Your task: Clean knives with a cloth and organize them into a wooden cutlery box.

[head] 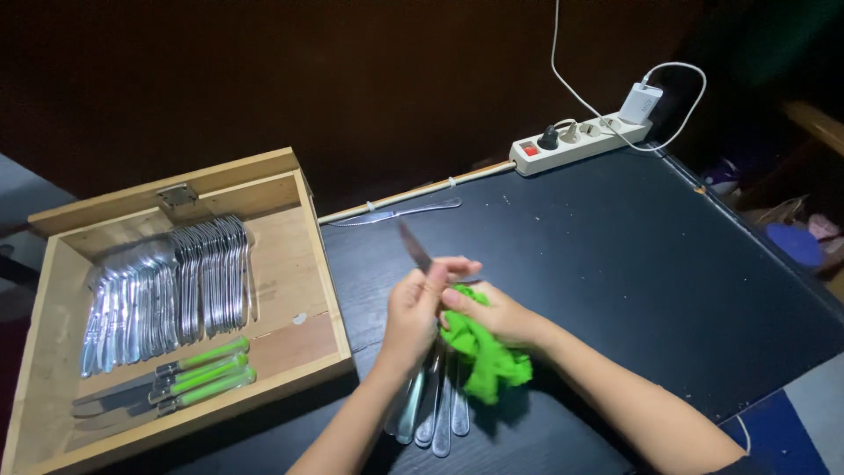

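A dark table fills most of the view, w/ a shallow wooden tray resting on its left side, partly over the edge. Inside the tray, a long fanned row of metal spoons and forks lies overlapped, handles toward the far wall; just below them, near the tray's front, three knives w/ green handles lie side by side, blades pointing left. At the table's far edge sits a white power strip w/ a red switch, a white charger plugged in at its right end & a white cable running up the dark wall. A lone metal knife lies flat between tray and strip, near the far edge.

Center front, both hands meet above the table. The left hand is closed around the handle of a knife whose blade tilts up & away to the left. The right hand is closed on a bright green cloth, pressing it to the knife's handle end; the cloth's loose part hangs down toward the table. Directly beneath the hands, several metal utensils lie side by side on the table, rounded ends toward the camera; exact kind can't be told.
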